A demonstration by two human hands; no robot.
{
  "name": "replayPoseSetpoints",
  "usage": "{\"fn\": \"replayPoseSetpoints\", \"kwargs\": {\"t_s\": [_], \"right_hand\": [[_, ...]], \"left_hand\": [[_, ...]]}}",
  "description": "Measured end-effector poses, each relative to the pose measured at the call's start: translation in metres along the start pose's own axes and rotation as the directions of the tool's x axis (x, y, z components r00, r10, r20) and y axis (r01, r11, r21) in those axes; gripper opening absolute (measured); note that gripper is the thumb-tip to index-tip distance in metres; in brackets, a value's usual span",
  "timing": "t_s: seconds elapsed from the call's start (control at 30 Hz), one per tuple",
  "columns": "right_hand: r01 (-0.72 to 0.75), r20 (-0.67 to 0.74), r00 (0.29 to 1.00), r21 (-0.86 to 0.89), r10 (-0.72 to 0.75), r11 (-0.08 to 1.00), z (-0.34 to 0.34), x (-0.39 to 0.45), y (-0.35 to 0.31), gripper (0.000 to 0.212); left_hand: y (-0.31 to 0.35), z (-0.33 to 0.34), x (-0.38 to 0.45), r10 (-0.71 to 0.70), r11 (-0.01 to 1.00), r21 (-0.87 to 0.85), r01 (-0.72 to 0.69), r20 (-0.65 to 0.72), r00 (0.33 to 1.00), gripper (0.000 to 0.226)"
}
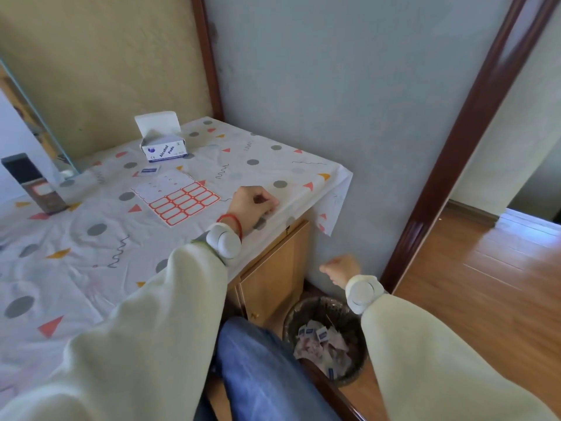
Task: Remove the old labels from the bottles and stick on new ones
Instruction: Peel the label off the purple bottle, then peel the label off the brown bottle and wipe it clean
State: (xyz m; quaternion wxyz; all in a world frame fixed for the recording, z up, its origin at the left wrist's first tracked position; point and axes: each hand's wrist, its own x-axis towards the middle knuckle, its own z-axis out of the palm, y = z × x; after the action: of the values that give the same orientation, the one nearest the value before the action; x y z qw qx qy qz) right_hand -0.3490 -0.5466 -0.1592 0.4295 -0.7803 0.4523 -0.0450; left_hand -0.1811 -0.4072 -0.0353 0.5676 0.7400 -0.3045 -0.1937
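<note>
I read this as a discard step: my right hand (341,268) hangs over the bin (326,338), well off the label sheet (176,197), fingers curled; I cannot tell whether anything is in them. My left hand (253,206) rests on the table edge just right of the sheet, fingers curled; whether it pinches anything I cannot tell. The bottle (35,183) stands well left of the sheet, already wearing a red-bordered label. Behind the sheet sits the pad box (164,145). Next, I judge, comes peeling a fresh label, which calls for a fingertip pinch at a corner.
</note>
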Motion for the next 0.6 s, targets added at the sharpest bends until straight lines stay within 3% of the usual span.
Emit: {"fn": "replayPoseSetpoints", "kwargs": {"t_s": [0.1, 0.27, 0.4, 0.6], "right_hand": [[0.021, -0.059, 0.998, -0.005, -0.021, 1.0, -0.002, -0.002, -0.007, 0.034], [0.161, -0.156, 0.98, 0.24, -0.126, 0.957, -0.009, -0.012, -0.041, 0.041], [0.303, -0.202, 0.948, 0.351, -0.245, 0.886, -0.009, -0.021, -0.07, 0.045], [0.482, -0.285, 0.869, 0.297, -0.406, 0.824, -0.008, -0.029, -0.113, 0.053]], "left_hand": [[0.0, 0.0, -0.001, 0.013, 0.999, 0.035, -0.012, -0.016, 1.0, 0.015], [0.006, -0.001, 0.001, 0.057, 0.993, 0.111, -0.046, -0.096, 0.994, 0.026], [0.006, -0.009, -0.006, 0.031, 0.99, 0.138, -0.02, -0.074, 0.997, 0.041], [0.008, -0.036, -0.021, 0.131, 0.976, 0.181, -0.121, -0.042, 0.991, 0.033]]}}
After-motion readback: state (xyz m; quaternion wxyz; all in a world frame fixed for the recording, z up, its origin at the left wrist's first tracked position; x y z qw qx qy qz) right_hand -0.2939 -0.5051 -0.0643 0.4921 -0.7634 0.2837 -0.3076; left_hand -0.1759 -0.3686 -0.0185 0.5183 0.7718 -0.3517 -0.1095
